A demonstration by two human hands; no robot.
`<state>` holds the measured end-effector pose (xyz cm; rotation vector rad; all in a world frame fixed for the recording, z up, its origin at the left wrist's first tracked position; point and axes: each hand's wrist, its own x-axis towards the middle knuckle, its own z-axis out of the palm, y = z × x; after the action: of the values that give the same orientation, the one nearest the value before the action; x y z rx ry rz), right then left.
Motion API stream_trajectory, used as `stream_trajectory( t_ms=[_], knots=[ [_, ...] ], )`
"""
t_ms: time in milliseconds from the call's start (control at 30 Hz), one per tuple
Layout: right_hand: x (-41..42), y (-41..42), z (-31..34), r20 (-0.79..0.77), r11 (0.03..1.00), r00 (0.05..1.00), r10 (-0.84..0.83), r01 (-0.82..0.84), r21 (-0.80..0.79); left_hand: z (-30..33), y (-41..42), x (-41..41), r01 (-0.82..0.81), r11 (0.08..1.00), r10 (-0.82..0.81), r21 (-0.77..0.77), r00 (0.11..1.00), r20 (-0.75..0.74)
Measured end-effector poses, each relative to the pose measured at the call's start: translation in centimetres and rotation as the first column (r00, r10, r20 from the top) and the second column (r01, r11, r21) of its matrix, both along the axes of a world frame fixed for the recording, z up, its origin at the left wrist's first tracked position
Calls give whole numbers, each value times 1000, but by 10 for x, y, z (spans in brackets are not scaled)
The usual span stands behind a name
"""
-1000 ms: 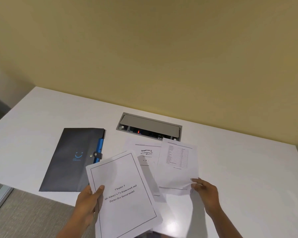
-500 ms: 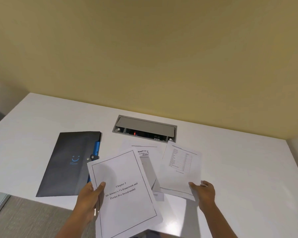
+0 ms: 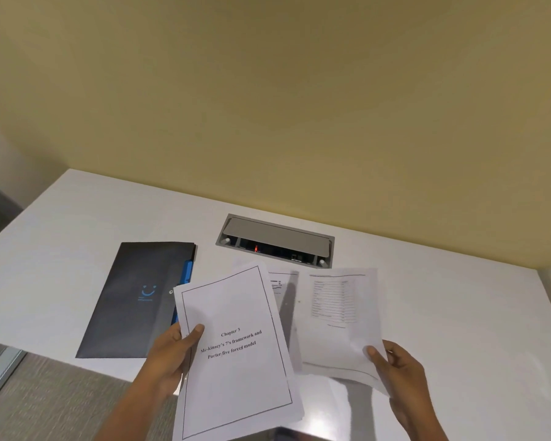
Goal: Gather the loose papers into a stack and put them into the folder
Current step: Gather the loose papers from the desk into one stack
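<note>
Holding 2 sheets clear of the worktop (image 3: pixel 458 313): title page (image 3: pixel 236 345) pinched at its left edge by left hand (image 3: pixel 172 354), thumb on top; table sheet (image 3: pixel 337 319) pinched at its lower right corner by right hand (image 3: pixel 401 374). A third sheet (image 3: pixel 282 283) flat on worktop between and behind them, mostly covered. Folder (image 3: pixel 134 300) flat to the left, closed, just beside title page, long axis running away from the person, blue tab on right edge. Both held sheets upright for reading, long axes pointing away, tops leaning slightly right. Judged light, limp, easily creased and likely slippery sheet on sheet; best gripped along a long edge, not at a single corner.
</note>
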<state>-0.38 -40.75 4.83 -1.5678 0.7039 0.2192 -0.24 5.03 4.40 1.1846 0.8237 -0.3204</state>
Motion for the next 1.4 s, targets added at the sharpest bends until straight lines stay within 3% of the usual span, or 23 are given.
stream_trajectory(
  t_ms=[167, 467, 833, 933, 1033, 1133, 1267, 1400],
  knots=[
    [0, 49, 18, 78, 974, 982, 172, -181, 135, -1, 0, 0, 38, 998, -38, -48, 999, 1],
    [-6, 120, 18, 75, 925, 953, 293, -302, 232, 0, 1, -4, -1, 996, -4, -90, 999, -51],
    [1, 155, 17, 86, 809, 873, 479, -478, 342, 2, 8, -19, 71, 997, -71, -4, 995, -74],
    [18, 159, 18, 6, 809, 844, 536, -516, 280, -1, 12, -27, -7, 1000, 8, 27, 998, -56],
    [44, 166, 8, -80, 848, 845, 529, -531, -1, -5, 20, -38, -174, 983, 176, 53, 983, -44],
    [68, 180, -4, -145, 695, 751, 644, -654, -298, -6, 31, -52, -271, 962, 272, 43, 961, -38],
    [94, 199, -16, -247, 330, 527, 813, -768, -549, -9, 48, -72, -349, 936, 351, 52, 935, -51],
    [108, 211, -29, -385, 50, 384, 839, -759, -649, -8, 56, -91, -385, 918, 391, 102, 919, -49]
  ],
)
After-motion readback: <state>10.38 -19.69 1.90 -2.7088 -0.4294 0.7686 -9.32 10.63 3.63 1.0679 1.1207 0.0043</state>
